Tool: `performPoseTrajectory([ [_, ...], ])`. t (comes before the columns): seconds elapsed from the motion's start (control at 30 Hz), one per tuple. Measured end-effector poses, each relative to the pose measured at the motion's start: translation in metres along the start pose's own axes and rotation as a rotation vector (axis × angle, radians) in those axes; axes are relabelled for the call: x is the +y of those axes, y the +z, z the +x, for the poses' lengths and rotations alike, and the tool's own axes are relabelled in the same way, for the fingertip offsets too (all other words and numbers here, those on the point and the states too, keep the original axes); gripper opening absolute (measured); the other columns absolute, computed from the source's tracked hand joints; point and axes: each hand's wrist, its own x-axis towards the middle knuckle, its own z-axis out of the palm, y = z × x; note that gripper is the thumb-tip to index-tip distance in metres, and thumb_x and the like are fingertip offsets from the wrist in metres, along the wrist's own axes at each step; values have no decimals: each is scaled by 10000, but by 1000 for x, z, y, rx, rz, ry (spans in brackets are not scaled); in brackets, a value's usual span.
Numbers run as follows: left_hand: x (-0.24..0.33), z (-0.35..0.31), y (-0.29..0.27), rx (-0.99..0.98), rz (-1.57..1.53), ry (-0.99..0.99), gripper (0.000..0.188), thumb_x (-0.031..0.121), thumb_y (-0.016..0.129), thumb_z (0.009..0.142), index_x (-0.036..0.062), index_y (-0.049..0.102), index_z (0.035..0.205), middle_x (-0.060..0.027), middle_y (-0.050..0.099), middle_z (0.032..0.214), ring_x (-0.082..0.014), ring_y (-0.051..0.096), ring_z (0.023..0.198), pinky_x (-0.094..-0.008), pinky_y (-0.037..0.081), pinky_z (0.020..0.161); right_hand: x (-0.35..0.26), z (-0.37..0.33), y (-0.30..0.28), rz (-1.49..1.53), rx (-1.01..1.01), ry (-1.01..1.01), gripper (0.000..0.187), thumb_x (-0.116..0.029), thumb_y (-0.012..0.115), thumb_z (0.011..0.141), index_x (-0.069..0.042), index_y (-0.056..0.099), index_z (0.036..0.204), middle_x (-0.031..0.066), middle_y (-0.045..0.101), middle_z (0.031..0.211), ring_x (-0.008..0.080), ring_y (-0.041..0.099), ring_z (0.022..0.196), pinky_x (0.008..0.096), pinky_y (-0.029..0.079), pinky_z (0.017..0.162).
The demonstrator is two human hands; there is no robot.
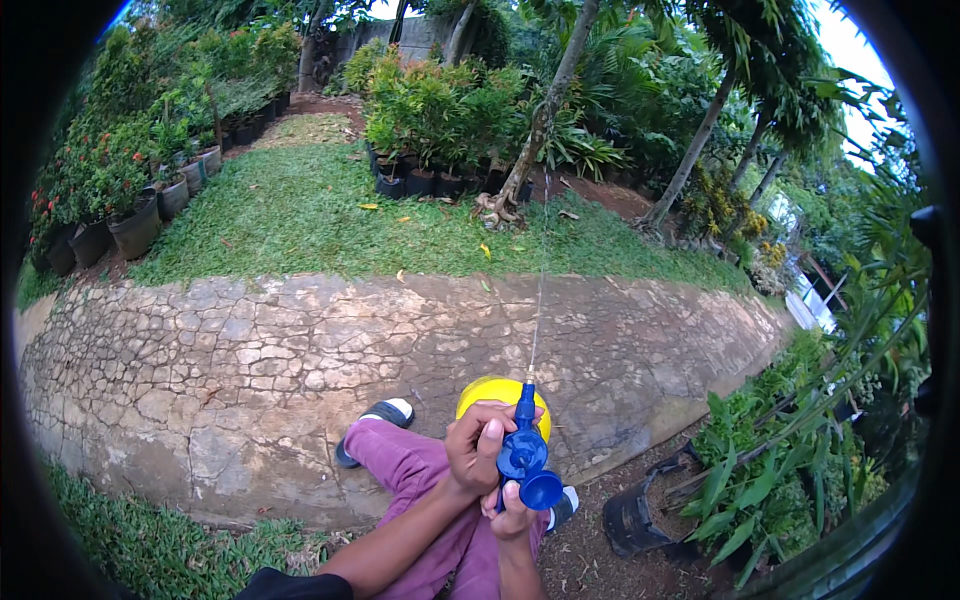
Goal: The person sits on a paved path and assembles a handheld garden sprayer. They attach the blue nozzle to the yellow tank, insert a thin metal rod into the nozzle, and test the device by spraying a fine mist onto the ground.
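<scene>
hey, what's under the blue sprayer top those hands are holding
Under the blue sprayer top sits a yellow bottle; only its rounded upper part shows. The left hand and right hand cover the rest, so its lower body and contents cannot be seen.

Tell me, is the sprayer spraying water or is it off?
Spraying. A thin stream of water shoots from the blue nozzle of the sprayer over the stone path toward the grass.

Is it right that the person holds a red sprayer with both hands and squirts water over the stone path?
Not quite. In the head view the sprayer is blue with a yellow tank, not red. The left hand and right hand do both hold it, and a thin jet goes over the stone path.
</scene>
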Motion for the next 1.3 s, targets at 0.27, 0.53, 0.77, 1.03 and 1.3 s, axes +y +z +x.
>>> performPoseTrajectory([
  [0.27, 4, 2, 3, -16, -34, -103, 183, 130, 439, 949, -20, 529, 894, -187, 672, 919, -182, 640, 802, -296, 504, 721, -9, 4, 4, 38, -20, 3, 426, -325, 520, 832, -33, 468, 527, 34, 464, 457, 102, 432, 368, 241, 319, 349],
  [0.53, -6, 9, 0, -46, 180, -526, 126, 122, 533, 933, 3, 509, 968, -124, 678, 963, -101, 613, 840, -241, 476, 727, -13, 18, 8, 105, 43, 237, 418, -286, 459, 911, -7, 492, 601, 47, 461, 481, 97, 415, 375, 248, 336, 382],
  [0.77, -7, 6, -1, -33, -8, -503, 118, 97, 549, 919, 2, 497, 965, -166, 671, 986, -115, 621, 880, -233, 480, 756, -12, 17, 5, 56, -54, 158, 438, -304, 464, 919, -12, 499, 594, 39, 462, 469, 96, 418, 374, 241, 332, 382],
  [1.03, -9, 7, 0, -55, -30, -428, 129, 72, 580, 890, 8, 496, 964, -155, 664, 1000, -117, 614, 889, -248, 478, 766, -12, 21, 8, 89, -3, 184, 435, -312, 449, 934, -20, 499, 615, 35, 465, 489, 92, 416, 379, 237, 335, 381],
  [1.3, -12, 4, -1, -75, -40, -386, 173, 65, 593, 878, 27, 489, 1010, -82, 638, 902, -85, 574, 822, -241, 457, 735, -11, 18, 7, 91, -76, 73, 361, -287, 464, 937, -18, 505, 700, 25, 478, 514, 81, 423, 388, 229, 327, 379],
])
